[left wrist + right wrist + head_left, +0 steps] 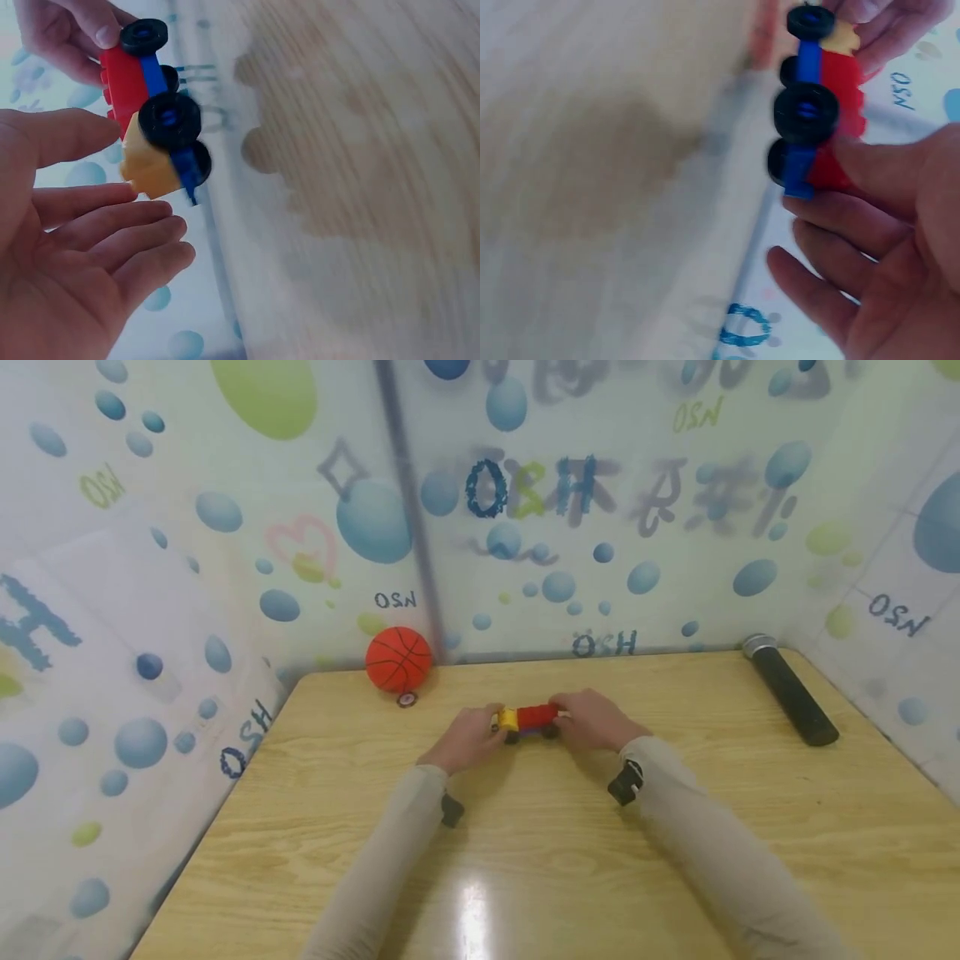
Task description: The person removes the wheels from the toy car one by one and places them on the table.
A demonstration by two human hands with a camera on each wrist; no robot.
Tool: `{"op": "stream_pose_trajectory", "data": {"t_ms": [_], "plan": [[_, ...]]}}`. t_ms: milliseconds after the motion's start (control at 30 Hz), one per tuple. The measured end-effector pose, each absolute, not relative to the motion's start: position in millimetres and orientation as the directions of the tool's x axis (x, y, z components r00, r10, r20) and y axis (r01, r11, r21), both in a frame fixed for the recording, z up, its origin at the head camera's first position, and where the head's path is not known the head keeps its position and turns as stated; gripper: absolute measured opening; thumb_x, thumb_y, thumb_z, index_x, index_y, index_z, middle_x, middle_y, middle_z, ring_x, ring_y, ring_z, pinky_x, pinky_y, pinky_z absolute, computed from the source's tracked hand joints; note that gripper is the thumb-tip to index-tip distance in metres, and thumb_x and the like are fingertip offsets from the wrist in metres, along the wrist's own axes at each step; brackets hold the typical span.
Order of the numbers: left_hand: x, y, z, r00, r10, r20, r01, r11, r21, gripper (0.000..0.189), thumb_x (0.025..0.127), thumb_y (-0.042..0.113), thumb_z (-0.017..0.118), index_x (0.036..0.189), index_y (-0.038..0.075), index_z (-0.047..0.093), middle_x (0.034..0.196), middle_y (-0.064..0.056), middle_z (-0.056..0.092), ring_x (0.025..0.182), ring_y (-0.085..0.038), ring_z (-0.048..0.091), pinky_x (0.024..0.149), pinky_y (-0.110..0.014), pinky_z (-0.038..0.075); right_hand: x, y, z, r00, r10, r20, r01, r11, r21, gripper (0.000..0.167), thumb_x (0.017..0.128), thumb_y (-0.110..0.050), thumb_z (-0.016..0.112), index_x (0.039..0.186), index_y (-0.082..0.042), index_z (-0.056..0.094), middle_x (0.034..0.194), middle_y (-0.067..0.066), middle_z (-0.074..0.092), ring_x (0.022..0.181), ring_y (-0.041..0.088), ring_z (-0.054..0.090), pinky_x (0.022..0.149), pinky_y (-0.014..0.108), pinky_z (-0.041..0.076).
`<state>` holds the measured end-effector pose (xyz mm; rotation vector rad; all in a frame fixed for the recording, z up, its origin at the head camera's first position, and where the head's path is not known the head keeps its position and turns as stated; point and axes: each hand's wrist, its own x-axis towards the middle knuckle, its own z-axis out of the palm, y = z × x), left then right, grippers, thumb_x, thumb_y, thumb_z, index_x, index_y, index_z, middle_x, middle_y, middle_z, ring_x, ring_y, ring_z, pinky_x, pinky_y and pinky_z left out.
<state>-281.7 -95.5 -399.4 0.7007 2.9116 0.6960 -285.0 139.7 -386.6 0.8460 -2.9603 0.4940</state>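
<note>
A toy truck [536, 718] of building blocks has a yellow cab [146, 161], red blocks [844, 94], a blue base and black wheels. It is held just above the wooden table, its shadow lying apart from the wheels. My left hand [467, 739] is at the cab end, thumb and index finger on either side of the yellow block, the other fingers extended. At the opposite end, my right hand [596, 720] pinches the red blocks between thumb and fingers. In the right wrist view its lower fingers spread away from the truck.
A red toy basketball [399, 660] sits at the table's back left, with a small round object [407, 700] before it. To the right lies a black microphone [793, 693] with a silver head. Patterned walls stand behind and beside the table [525, 860].
</note>
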Motion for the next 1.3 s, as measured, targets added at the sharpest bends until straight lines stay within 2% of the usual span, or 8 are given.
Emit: {"op": "stream_pose_trajectory", "data": {"t_ms": [133,267,400,800,900,1000,1100,1300], "plan": [[-280,-89,-396,-0.877,0.478,0.046,0.444,0.772,0.454,0.053,0.098,0.024,0.063,0.144,0.001,0.050,0.095,-0.012,0.068,0.067,-0.014,0.047,0.074,-0.032,0.049,-283,139,-372,-0.825,-0.563,0.046,-0.552,0.787,-0.275,0.019,0.097,-0.013,0.062,0.113,-0.005,0.069,0.107,0.011,0.076,0.094,0.026,0.071,0.089,0.045,0.057],[-278,-83,-394,-0.855,0.515,0.068,0.484,0.742,0.463,0.052,0.098,0.025,0.065,0.142,0.000,0.052,0.114,-0.017,0.072,0.079,-0.018,0.058,0.087,-0.038,0.056,-282,137,-358,-0.795,-0.606,-0.028,-0.579,0.773,-0.260,0.016,0.098,-0.016,0.061,0.109,-0.007,0.070,0.099,0.006,0.075,0.086,0.020,0.067,0.087,0.042,0.057],[-276,-79,-393,-0.846,0.525,0.096,0.499,0.716,0.488,0.050,0.098,0.025,0.066,0.140,0.000,0.054,0.134,-0.017,0.066,0.097,-0.020,0.065,0.100,-0.041,0.055,-284,137,-348,-0.770,-0.632,-0.088,-0.595,0.761,-0.258,0.015,0.099,-0.016,0.062,0.107,-0.008,0.072,0.097,0.004,0.075,0.083,0.016,0.066,0.085,0.039,0.057],[-273,-73,-392,-0.828,0.540,0.151,0.503,0.597,0.625,0.038,0.094,0.019,0.070,0.130,0.007,0.065,0.125,-0.010,0.072,0.117,-0.023,0.069,0.101,-0.038,0.056,-300,132,-319,-0.709,-0.663,-0.241,-0.603,0.747,-0.280,0.017,0.098,-0.015,0.060,0.103,-0.009,0.075,0.087,0.000,0.069,0.074,0.013,0.056,0.065,0.024,0.044],[-274,-74,-391,-0.842,0.519,0.146,0.474,0.585,0.658,0.037,0.094,0.019,0.071,0.129,0.008,0.066,0.123,-0.009,0.073,0.115,-0.022,0.070,0.100,-0.038,0.057,-302,130,-316,-0.711,-0.654,-0.259,-0.593,0.756,-0.277,0.021,0.099,-0.017,0.059,0.109,-0.009,0.074,0.095,0.002,0.072,0.081,0.014,0.061,0.071,0.027,0.049],[-274,-75,-390,-0.860,0.491,0.142,0.443,0.579,0.684,0.037,0.093,0.018,0.072,0.128,0.008,0.067,0.122,-0.009,0.074,0.115,-0.024,0.071,0.100,-0.039,0.057,-300,127,-313,-0.729,-0.638,-0.249,-0.573,0.767,-0.290,0.026,0.100,-0.018,0.057,0.120,-0.008,0.070,0.110,0.007,0.074,0.097,0.020,0.068,0.086,0.036,0.055],[-276,-77,-390,-0.871,0.474,0.125,0.415,0.576,0.704,0.037,0.092,0.018,0.073,0.126,0.007,0.068,0.121,-0.010,0.074,0.114,-0.025,0.071,0.101,-0.040,0.056,-298,128,-312,-0.750,-0.624,-0.220,-0.549,0.772,-0.319,0.033,0.101,-0.018,0.054,0.130,-0.005,0.064,0.125,0.013,0.071,0.113,0.026,0.069,0.101,0.045,0.054],[-281,-86,-396,-0.903,0.421,0.080,0.320,0.538,0.780,0.036,0.091,0.019,0.074,0.125,0.008,0.069,0.120,-0.009,0.074,0.111,-0.024,0.072,0.096,-0.036,0.059,-289,136,-315,-0.799,-0.593,-0.102,-0.520,0.766,-0.378,0.038,0.102,-0.019,0.055,0.136,-0.004,0.059,0.133,0.016,0.067,0.119,0.030,0.067,0.104,0.048,0.052]]}}
